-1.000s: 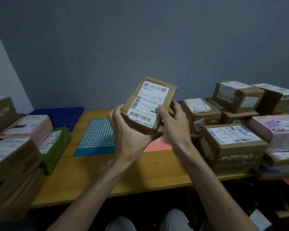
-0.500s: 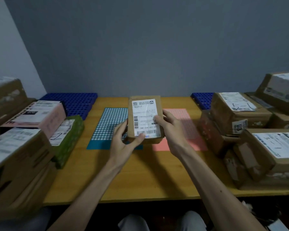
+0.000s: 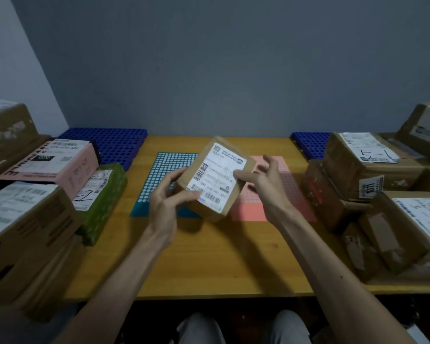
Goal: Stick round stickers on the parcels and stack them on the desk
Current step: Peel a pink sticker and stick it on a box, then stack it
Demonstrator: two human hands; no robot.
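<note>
A small brown cardboard parcel (image 3: 215, 180) with a white shipping label is held tilted above the middle of the wooden desk (image 3: 209, 264). My left hand (image 3: 166, 204) grips its lower left corner, thumb on the label. My right hand (image 3: 263, 184) holds its right edge with the thumb, the other fingers spread. Beneath the parcel lie a blue sheet of round white stickers (image 3: 164, 175) and a pink sheet of round stickers (image 3: 281, 194), both flat on the desk.
Stacked parcels stand at the left: brown boxes (image 3: 23, 219), a pink box (image 3: 52, 165) and a green parcel (image 3: 102, 197). More brown boxes (image 3: 363, 170) pile up on the right. Blue perforated mats (image 3: 109, 145) lie at the back. A grey wall rises behind.
The parcel came down from chest height toward the desk and has now turned clockwise and tilted. My view shifted left, centring on the sticker sheets.
</note>
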